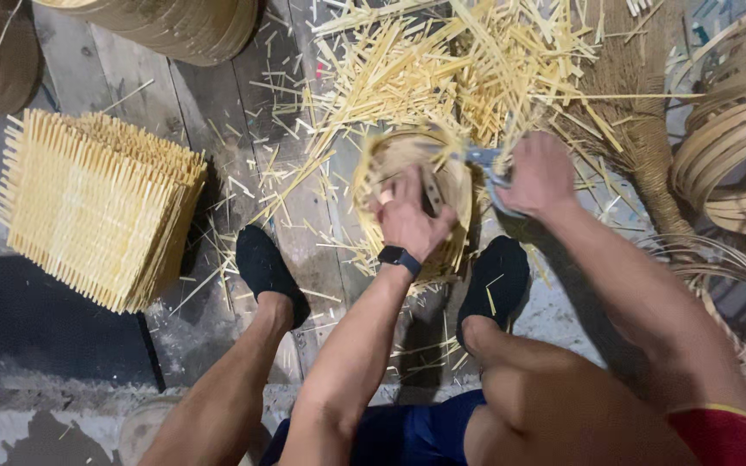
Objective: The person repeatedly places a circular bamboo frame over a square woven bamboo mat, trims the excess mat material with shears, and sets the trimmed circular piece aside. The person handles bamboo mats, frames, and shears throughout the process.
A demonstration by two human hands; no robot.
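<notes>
A square stack of pale woven bamboo mats [97, 207] lies on the plank floor [218, 121], left of a heap of yellow bamboo offcuts [442, 60]. Between the feet, the left hand [409, 220] clasps a round woven bamboo tray [390, 160]. The right hand [541, 173] clenches grey metal shears [487, 166] at its rim.

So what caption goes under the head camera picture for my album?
Left hand steadies a round woven bamboo mat while right hand works shears at its edge, trimmings scattered.
</notes>
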